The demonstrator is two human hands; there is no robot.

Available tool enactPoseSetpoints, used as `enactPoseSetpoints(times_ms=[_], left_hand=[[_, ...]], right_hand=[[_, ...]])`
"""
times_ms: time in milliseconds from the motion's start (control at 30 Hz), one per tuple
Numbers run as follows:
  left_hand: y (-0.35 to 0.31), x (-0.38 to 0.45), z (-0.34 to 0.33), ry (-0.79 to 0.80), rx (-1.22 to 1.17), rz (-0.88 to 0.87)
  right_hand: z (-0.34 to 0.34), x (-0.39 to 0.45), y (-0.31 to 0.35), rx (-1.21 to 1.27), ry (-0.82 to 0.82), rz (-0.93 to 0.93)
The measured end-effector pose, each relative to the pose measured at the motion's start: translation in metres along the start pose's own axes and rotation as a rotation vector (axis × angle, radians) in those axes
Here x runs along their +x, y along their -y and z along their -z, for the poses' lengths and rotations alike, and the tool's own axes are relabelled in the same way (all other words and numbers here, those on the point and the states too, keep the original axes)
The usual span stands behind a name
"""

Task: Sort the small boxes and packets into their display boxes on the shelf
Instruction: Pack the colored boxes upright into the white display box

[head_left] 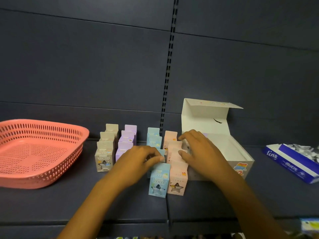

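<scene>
Small carton-shaped boxes stand in colour rows on the dark shelf: grey [104, 158], purple [126, 140], blue [158, 180] and pink [177, 180]. My left hand [138, 161] reaches over the blue row, its fingers curled around a blue box behind the front one. My right hand [200, 152] lies over the pink row, fingers curled on the tops of the pink boxes, next to the white display box [241, 163], whose lid stands open. The inside of the display box looks white; its contents are mostly hidden by my right hand.
A pink plastic basket [34, 176] sits at the left of the shelf. A blue and white box [293, 163] with dark items lies at the far right. The slotted shelf upright [168, 75] rises behind the rows.
</scene>
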State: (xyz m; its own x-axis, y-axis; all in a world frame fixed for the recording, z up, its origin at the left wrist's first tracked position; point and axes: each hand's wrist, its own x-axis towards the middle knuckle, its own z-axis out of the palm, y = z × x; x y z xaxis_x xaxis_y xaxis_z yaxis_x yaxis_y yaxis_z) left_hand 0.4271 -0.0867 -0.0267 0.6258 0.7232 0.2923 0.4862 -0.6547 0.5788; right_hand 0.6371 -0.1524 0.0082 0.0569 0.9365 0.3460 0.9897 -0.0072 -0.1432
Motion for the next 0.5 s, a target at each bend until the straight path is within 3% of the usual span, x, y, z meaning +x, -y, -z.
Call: enactPoseSetpoints(times_ms=[200, 500], left_hand=[[0.005, -0.004, -0.005, 0.019, 0.088, 0.061], [-0.002, -0.011, 0.038, -0.345, 0.015, 0.085]], right_hand=[[0.008, -0.009, 0.001, 0.025, 0.024, 0.003], [0.005, -0.015, 0.008, 0.036, 0.106, 0.051]])
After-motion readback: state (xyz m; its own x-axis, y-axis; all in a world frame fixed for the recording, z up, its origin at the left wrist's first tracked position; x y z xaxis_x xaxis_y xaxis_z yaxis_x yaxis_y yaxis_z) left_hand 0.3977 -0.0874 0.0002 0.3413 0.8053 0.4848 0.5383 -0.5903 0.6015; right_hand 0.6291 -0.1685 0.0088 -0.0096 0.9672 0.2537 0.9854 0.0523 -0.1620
